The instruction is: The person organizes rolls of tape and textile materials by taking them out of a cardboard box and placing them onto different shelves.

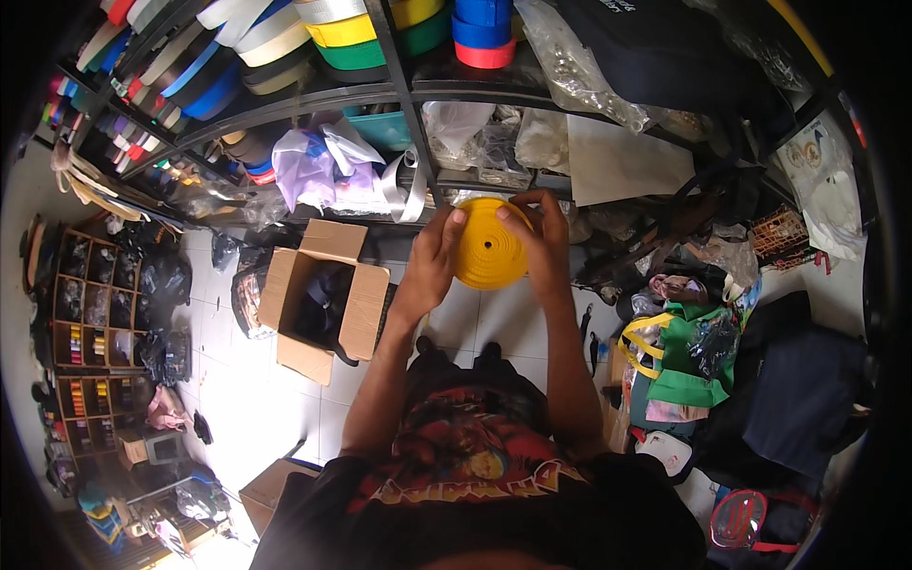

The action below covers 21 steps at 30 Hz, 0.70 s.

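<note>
A flat, tightly wound roll of yellow webbing (488,261) is held up in front of me, its spiral face and small dark centre hole toward the camera. My left hand (431,256) grips its left edge, thumb on the face. On the opposite edge my right hand (545,239) is closed the same way, its thumb pressed near the top of the coil. The fingers behind the roll are partly hidden. Beyond my hands stands a black shelf (410,123) stacked with webbing rolls, among them a yellow and green stack (347,43) and a blue and red stack (484,33).
An open cardboard box (370,302) with dark contents sits on the tiled floor to my left. A green bag (684,366) lies in a pile at right, beside dark fabric (803,399). Purple-white plastic bags (328,166) fill a lower shelf. A wooden compartment rack (95,304) stands far left.
</note>
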Each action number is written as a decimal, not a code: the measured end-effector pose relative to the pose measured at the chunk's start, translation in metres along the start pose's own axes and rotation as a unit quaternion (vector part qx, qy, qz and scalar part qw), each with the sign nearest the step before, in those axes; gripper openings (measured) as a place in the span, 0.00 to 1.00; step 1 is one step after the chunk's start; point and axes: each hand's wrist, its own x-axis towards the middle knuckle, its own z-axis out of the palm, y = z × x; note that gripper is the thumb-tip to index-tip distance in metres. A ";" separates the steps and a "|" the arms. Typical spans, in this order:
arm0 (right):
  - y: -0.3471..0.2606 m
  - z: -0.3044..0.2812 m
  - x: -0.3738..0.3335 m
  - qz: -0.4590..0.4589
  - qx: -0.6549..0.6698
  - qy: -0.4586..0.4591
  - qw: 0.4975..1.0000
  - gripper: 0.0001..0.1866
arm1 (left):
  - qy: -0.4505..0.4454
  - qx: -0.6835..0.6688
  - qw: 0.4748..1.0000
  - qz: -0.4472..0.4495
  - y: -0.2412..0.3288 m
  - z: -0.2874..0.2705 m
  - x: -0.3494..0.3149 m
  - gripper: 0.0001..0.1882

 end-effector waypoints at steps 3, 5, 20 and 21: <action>-0.010 -0.010 0.014 0.014 0.019 -0.105 0.994 0.13 | -0.041 0.029 0.999 -0.003 0.006 -0.004 0.003 0.23; -0.006 -0.004 0.014 -0.033 -0.017 -0.040 0.998 0.12 | -0.033 0.010 0.999 -0.022 0.006 -0.001 0.005 0.23; 0.021 0.075 0.008 -0.161 0.076 0.349 0.920 0.19 | 0.123 -0.070 0.990 0.016 0.005 -0.005 0.013 0.20; 0.018 0.081 0.006 -0.171 0.074 0.354 0.916 0.20 | 0.138 -0.065 0.988 0.021 0.008 -0.007 0.011 0.20</action>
